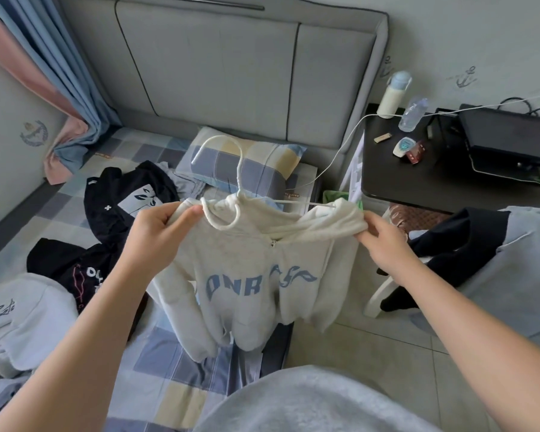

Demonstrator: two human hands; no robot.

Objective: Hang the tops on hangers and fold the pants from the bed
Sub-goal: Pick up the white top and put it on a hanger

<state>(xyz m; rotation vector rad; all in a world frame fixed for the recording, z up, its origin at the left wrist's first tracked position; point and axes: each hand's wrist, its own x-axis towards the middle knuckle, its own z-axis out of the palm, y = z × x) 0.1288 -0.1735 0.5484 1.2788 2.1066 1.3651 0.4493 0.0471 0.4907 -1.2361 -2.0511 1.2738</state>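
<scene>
Both hands (166,222) (384,241) pinch the white hoodie's (250,275) shoulders, so we've got its hanger (231,169) running left-right between them.

- Padded grey headboard (219,67) with dark piping, set against the far wall.
- Pale wall (468,35) printed with faint anchor motifs, right of the headboard.
- Blue and pink curtains (60,73) hanging at the far-left corner of the bed, bunched low.
- Bed (175,385) covered in a checked sheet of blue, grey and cream squares.
- Matching checked pillow (247,160) at the head edge of the bed.
- Dark counter (418,182) just beside the bed's right edge, carrying bottles and small items.
- Light tiled floor (371,347) right of the bed.
- Soft, even daylight throughout.
</scene>
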